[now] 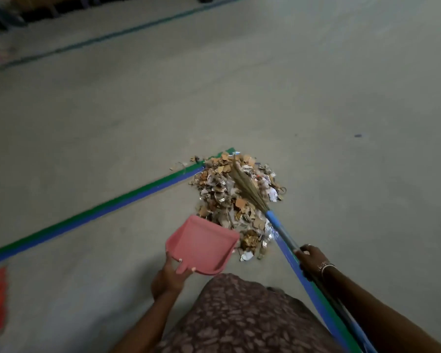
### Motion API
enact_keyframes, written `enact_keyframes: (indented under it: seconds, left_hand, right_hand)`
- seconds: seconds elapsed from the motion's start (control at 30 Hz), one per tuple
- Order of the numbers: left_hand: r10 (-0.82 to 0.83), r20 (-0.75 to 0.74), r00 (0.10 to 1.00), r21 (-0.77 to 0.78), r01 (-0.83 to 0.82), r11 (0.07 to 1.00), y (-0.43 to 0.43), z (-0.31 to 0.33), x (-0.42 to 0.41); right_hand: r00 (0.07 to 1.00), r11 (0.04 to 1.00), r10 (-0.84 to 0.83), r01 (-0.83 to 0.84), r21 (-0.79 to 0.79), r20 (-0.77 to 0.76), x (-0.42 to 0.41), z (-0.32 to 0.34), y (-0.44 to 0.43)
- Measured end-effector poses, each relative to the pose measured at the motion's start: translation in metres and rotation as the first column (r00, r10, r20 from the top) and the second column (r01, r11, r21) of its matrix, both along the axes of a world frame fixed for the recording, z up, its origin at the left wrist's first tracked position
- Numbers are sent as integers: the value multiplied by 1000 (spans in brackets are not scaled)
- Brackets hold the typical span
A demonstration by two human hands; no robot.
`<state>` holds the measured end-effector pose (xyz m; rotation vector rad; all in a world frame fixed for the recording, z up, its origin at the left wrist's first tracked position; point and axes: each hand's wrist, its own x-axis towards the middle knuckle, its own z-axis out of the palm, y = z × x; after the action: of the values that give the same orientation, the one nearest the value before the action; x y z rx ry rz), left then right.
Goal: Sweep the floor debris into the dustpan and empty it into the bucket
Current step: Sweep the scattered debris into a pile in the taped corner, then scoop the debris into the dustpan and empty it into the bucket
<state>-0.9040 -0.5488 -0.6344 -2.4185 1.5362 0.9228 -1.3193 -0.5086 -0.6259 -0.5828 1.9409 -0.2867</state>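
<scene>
Patterned garment [239,314] fills bottom centre | left hand [167,278] grips pink dustpan [201,244] by its handle, lower centre, mouth just beside debris pile [222,197] | right hand [309,261] curls round blue broom [278,225] handle, lower right, bristles lying on the pile

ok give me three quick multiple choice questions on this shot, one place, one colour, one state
1. The dustpan is: A pink; B yellow; C black.
2. The bristles of the broom lie: A in the dustpan; B on the debris pile; C on bare floor away from the pile.
3. The dustpan holds: A a full heap; B water; C nothing.
Answers: A, the pan is plainly pink; B, the bristles rest across the pile; C, its inside shows bare.
</scene>
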Motion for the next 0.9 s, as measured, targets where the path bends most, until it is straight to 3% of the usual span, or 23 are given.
enact_keyframes:
  seconds: [0.17, 0.33, 0.5, 0.67, 0.9]
  left_hand:
    - [-316, 65, 947, 17, 315, 949, -10, 12, 42]
    - [-495, 86, 865, 42, 493, 869, 17, 31, 81]
    - [-578, 131, 806, 114, 567, 816, 20, -6, 121]
    - [-619, 138, 773, 174, 597, 783, 0, -99, 138]
    - [-595, 129, 793, 136, 580, 803, -48, -282, 139]
  right_hand:
    - [958, 967, -253, 245, 74, 132, 69, -11, 88]
    - [909, 911, -409, 403, 86, 81, 132, -20, 163]
    - [890, 881, -449, 455, 129, -76, 166, -50, 214]
    - [857, 847, -491, 512, 142, -156, 184, -112, 230]
    - [775, 797, -603, 594, -108, -191, 169, -258, 193]
